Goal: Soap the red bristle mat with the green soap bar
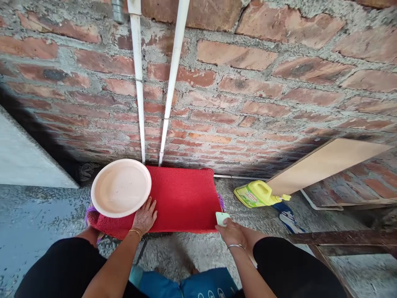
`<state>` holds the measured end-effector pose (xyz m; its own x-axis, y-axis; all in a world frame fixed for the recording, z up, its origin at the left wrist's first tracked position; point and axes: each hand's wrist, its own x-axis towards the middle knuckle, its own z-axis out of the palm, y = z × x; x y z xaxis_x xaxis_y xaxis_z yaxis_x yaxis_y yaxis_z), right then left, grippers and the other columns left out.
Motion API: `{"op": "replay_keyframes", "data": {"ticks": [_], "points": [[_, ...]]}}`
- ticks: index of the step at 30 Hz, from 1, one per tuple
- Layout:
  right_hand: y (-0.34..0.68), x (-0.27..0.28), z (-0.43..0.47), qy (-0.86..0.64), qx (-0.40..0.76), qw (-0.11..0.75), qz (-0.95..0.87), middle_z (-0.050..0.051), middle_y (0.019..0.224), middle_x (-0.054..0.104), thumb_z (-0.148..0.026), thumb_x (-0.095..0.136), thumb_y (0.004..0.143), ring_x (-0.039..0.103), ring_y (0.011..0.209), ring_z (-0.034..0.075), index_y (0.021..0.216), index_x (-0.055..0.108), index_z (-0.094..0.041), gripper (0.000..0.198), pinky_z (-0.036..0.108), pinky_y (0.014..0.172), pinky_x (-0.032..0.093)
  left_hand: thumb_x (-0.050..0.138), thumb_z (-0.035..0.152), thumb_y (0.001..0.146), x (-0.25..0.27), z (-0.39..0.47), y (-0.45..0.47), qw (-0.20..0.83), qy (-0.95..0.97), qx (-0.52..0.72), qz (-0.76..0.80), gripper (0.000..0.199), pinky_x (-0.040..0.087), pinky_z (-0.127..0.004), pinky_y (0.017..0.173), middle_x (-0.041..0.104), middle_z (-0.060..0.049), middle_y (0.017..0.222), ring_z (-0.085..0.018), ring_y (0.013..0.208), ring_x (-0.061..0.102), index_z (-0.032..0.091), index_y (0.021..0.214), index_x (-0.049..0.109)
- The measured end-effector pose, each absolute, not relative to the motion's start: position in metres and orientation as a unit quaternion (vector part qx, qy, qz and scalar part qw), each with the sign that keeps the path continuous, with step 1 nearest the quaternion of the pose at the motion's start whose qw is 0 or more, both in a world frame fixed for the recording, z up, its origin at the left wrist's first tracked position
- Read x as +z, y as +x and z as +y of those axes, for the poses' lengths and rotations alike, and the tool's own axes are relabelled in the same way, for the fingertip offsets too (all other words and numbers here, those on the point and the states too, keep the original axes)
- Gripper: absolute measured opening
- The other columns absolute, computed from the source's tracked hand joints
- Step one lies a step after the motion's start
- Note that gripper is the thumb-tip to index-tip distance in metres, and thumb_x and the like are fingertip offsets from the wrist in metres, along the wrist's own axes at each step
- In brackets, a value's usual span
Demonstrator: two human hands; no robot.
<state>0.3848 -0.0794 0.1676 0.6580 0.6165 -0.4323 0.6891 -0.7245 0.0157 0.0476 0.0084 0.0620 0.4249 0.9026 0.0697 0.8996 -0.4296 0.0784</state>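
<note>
A red mat [182, 203] with a rough, textile-like surface lies spread in front of me near the foot of the wall. My left hand [145, 217] rests flat on it, fingers stretched out, beside the rim of a pale pink basin [122, 188]. The basin sits on the mat's left part and has small dark specks inside. At the mat's right front corner, my right hand [232, 232] is closed around a pale green flat object [221, 218] with a small hole at its end. The rest of that object is hidden by my fingers.
A yellow jug-shaped bottle [259, 193] lies on the floor to the right, near a leaning board [328, 165] and a blue-and-white slipper [290, 219]. Two white pipes [172, 78] run down the brick wall. A grey slab [27, 153] stands left; the floor there looks wet.
</note>
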Motion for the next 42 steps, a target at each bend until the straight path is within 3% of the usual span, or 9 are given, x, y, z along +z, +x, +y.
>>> {"op": "replay_keyframes", "data": {"ticks": [6, 11, 16, 21, 28, 32, 38, 42], "points": [[0.292, 0.165, -0.008, 0.843, -0.235, 0.007, 0.484, 0.005, 0.105, 0.057, -0.041, 0.061, 0.076, 0.062, 0.09, 0.02, 0.102, 0.061, -0.025, 0.03, 0.03, 0.076, 0.044, 0.042, 0.034, 0.091, 0.054, 0.009, 0.047, 0.011, 0.842, 0.071, 0.534, 0.046, 0.039, -0.043, 0.108, 0.05, -0.011, 0.143, -0.026, 0.131, 0.046, 0.022, 0.134, 0.054], [0.201, 0.152, 0.068, 0.785, -0.246, -0.02, 0.568, 0.004, 0.107, 0.058, -0.041, 0.065, 0.074, 0.06, 0.091, 0.018, 0.104, 0.061, -0.027, 0.033, 0.027, 0.076, 0.042, 0.04, 0.034, 0.092, 0.045, 0.01, 0.047, -0.007, 0.842, 0.097, 0.531, 0.045, 0.041, -0.039, 0.107, 0.051, -0.009, 0.143, -0.024, 0.131, 0.047, 0.023, 0.133, 0.054], [0.173, 0.138, 0.102, 0.743, -0.241, -0.011, 0.625, 0.007, 0.111, 0.057, -0.038, 0.065, 0.074, 0.059, 0.096, 0.021, 0.106, 0.06, -0.026, 0.035, 0.029, 0.079, 0.042, 0.04, 0.034, 0.091, 0.038, 0.01, 0.046, -0.025, 0.843, 0.112, 0.526, 0.044, 0.04, -0.04, 0.108, 0.055, -0.008, 0.139, -0.024, 0.13, 0.047, 0.022, 0.13, 0.056], [0.237, 0.136, 0.09, 0.753, -0.218, 0.02, 0.621, 0.008, 0.114, 0.055, -0.038, 0.062, 0.076, 0.058, 0.1, 0.022, 0.108, 0.06, -0.025, 0.035, 0.031, 0.083, 0.041, 0.042, 0.033, 0.09, 0.039, 0.009, 0.048, -0.026, 0.841, 0.108, 0.529, 0.045, 0.039, -0.043, 0.109, 0.052, -0.009, 0.141, -0.026, 0.132, 0.045, 0.022, 0.132, 0.056], [0.411, 0.156, 0.042, 0.891, -0.206, 0.041, 0.402, 0.01, 0.113, 0.054, -0.043, 0.056, 0.082, 0.061, 0.097, 0.022, 0.113, 0.057, -0.023, 0.037, 0.033, 0.082, 0.045, 0.044, 0.031, 0.089, 0.042, 0.009, 0.048, -0.037, 0.842, 0.102, 0.528, 0.044, 0.041, -0.042, 0.107, 0.055, -0.009, 0.139, -0.026, 0.13, 0.047, 0.024, 0.131, 0.057], [0.437, 0.167, 0.039, 0.92, -0.187, 0.028, 0.342, 0.013, 0.108, 0.057, -0.046, 0.055, 0.082, 0.062, 0.092, 0.026, 0.109, 0.058, -0.021, 0.037, 0.039, 0.079, 0.047, 0.044, 0.03, 0.088, 0.041, 0.008, 0.049, -0.053, 0.842, 0.109, 0.526, 0.044, 0.041, -0.041, 0.106, 0.054, -0.008, 0.14, -0.026, 0.13, 0.048, 0.024, 0.13, 0.057], [0.33, 0.155, 0.106, 0.86, -0.215, -0.052, 0.46, 0.003, 0.105, 0.057, -0.045, 0.065, 0.075, 0.061, 0.092, 0.016, 0.106, 0.061, -0.026, 0.037, 0.026, 0.081, 0.045, 0.045, 0.029, 0.087, 0.033, 0.008, 0.051, -0.081, 0.839, 0.107, 0.528, 0.045, 0.042, -0.041, 0.106, 0.056, -0.008, 0.138, -0.025, 0.13, 0.047, 0.024, 0.129, 0.057], [0.226, 0.147, 0.15, 0.75, -0.236, -0.06, 0.615, 0.005, 0.111, 0.056, -0.042, 0.067, 0.073, 0.058, 0.097, 0.02, 0.105, 0.063, -0.026, 0.036, 0.029, 0.084, 0.043, 0.045, 0.031, 0.087, 0.029, 0.008, 0.05, -0.078, 0.839, 0.116, 0.526, 0.044, 0.043, -0.04, 0.105, 0.056, -0.007, 0.138, -0.025, 0.131, 0.046, 0.025, 0.129, 0.057]]}}
